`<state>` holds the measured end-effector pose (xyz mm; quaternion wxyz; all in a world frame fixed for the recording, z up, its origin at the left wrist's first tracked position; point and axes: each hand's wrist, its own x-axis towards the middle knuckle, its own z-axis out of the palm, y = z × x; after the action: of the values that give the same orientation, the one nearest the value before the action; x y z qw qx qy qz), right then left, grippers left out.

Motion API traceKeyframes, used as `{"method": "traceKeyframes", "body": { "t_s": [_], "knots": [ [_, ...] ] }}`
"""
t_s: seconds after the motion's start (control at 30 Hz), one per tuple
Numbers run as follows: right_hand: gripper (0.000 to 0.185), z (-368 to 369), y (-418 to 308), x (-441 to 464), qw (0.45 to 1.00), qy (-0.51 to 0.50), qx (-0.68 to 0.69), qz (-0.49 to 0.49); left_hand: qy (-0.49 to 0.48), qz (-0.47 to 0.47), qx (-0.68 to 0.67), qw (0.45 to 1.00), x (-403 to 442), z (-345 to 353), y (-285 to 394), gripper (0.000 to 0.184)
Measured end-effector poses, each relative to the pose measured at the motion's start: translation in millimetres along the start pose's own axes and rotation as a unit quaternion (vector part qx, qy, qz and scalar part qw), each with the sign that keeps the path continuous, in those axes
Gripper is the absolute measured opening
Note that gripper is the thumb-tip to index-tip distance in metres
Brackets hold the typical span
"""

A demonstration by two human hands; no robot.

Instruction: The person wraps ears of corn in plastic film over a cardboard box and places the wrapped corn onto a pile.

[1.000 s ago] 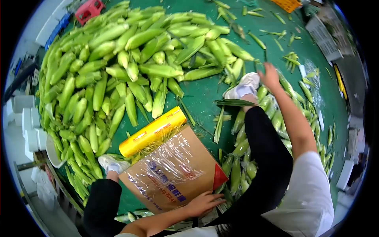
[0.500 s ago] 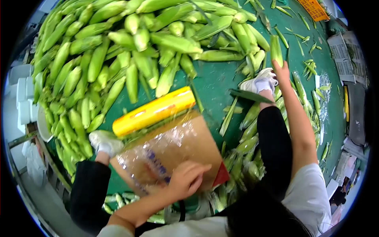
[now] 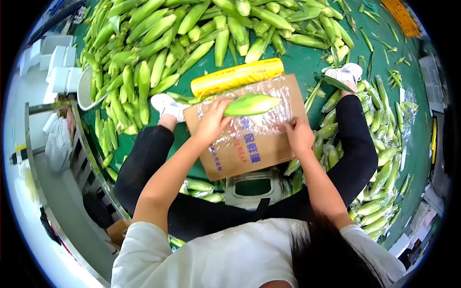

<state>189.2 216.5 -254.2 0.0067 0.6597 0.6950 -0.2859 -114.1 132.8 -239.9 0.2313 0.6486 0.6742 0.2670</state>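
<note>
My left hand is closed around the husk end of an ear of corn, holding it over a cardboard sheet on my lap side. Clear plastic film stretches across the cardboard's upper part, beside a yellow roll of wrap at its far edge. At the right edge of the cardboard, my right hand has its fingers curled together by the film's border. What those fingertips pinch is hidden.
A large heap of corn covers the far and left floor. Film-wrapped ears lie by my right leg. A white basin is at left, an orange crate at far right. Husk scraps litter the green floor.
The ear of corn was in my right hand, out to the right; now my left hand holds it over the cardboard. My right hand has come in to the cardboard's right edge. The view has shifted.
</note>
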Motion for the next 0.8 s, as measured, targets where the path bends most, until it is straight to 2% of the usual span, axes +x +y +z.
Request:
{"method": "traceKeyframes", "body": {
  "t_s": [0.07, 0.1, 0.13, 0.17, 0.2, 0.27, 0.3, 0.33, 0.37, 0.4, 0.43, 0.5, 0.53, 0.6, 0.63, 0.67, 0.7, 0.73, 0.8],
  "knots": [
    [0.043, 20.0, 27.4, 17.7, 0.995, -0.071, 0.074, -0.003, -0.069, -0.048, 0.043, 0.996, -24.1, 10.0, -13.6, 0.050],
    [0.036, 18.5, 37.6, 19.4, 0.967, -0.076, 0.242, 0.026, -0.094, -0.075, 0.059, 0.991, -28.4, 10.2, -14.1, 0.050],
    [0.031, -1.7, 29.0, 12.2, 0.886, -0.095, 0.449, 0.074, -0.119, -0.101, 0.074, 0.985, -29.0, 8.8, -11.7, 0.051],
    [0.030, -13.0, 17.5, 11.4, 0.856, -0.080, 0.508, 0.047, -0.135, -0.109, 0.116, 0.978, -29.9, 7.8, -9.4, 0.053],
    [0.029, -20.2, 9.8, 9.8, 0.824, -0.066, 0.562, 0.023, -0.136, -0.084, 0.089, 0.983, -29.4, 10.7, -11.5, 0.054],
    [0.034, -18.1, -23.0, 14.7, 0.906, -0.017, 0.398, -0.143, -0.138, -0.040, 0.029, 0.989, -23.7, 18.8, -19.8, 0.056],
    [0.037, -17.4, -41.8, 16.5, 0.923, 0.010, 0.309, -0.228, -0.146, -0.009, -0.011, 0.989, -20.6, 19.3, -26.1, 0.057],
    [0.042, -25.0, -58.2, 14.8, 0.944, 0.096, 0.175, -0.264, -0.155, -0.048, -0.049, 0.986, -20.6, 15.6, -24.7, 0.056],
    [0.047, -37.6, -76.2, 13.0, 0.938, 0.182, 0.040, -0.292, -0.163, -0.087, -0.084, 0.979, -18.5, 6.9, -17.9, 0.056],
    [0.052, -47.5, -92.2, 11.3, 0.908, 0.266, -0.095, -0.309, -0.173, -0.123, -0.118, 0.970, -15.2, -5.4, -9.7, 0.056],
    [0.056, -55.1, -105.5, 9.1, 0.902, 0.214, -0.071, -0.369, -0.194, -0.168, -0.196, 0.946, -9.7, -22.6, 3.7, 0.052],
    [0.064, -68.8, -116.4, 2.8, 0.873, 0.108, -0.028, -0.475, -0.154, -0.160, -0.209, 0.952, -4.5, -41.9, 22.9, 0.049],
    [0.065, -74.0, -115.7, 5.9, 0.893, 0.019, 0.010, -0.450, -0.135, -0.149, -0.218, 0.955, 1.5, -45.2, 28.6, 0.047],
    [0.068, -89.1, -112.5, 17.1, 0.904, -0.151, 0.087, -0.391, -0.091, -0.132, -0.371, 0.915, 15.0, -44.2, 38.3, 0.051],
    [0.069, -94.6, -105.0, 19.3, 0.894, -0.224, 0.201, -0.331, -0.059, -0.109, -0.433, 0.893, 21.6, -47.7, 51.8, 0.051],
    [0.070, -95.2, -93.1, 17.3, 0.864, -0.293, 0.312, -0.267, -0.030, -0.084, -0.493, 0.865, 27.2, -49.5, 65.1, 0.053],
    [0.068, -92.6, -81.7, 16.7, 0.840, -0.293, 0.341, -0.304, -0.032, -0.082, -0.528, 0.845, 30.2, -45.0, 79.2, 0.059],
    [0.066, -95.6, -74.3, 7.8, 0.809, -0.331, 0.412, -0.257, -0.040, -0.096, -0.542, 0.834, 33.4, -43.7, 99.1, 0.063],
    [0.068, -100.5, -49.7, 0.0, 0.740, -0.372, 0.545, -0.131, -0.003, -0.049, -0.538, 0.841, 40.7, -18.1, 121.8, 0.067]
  ]
}}
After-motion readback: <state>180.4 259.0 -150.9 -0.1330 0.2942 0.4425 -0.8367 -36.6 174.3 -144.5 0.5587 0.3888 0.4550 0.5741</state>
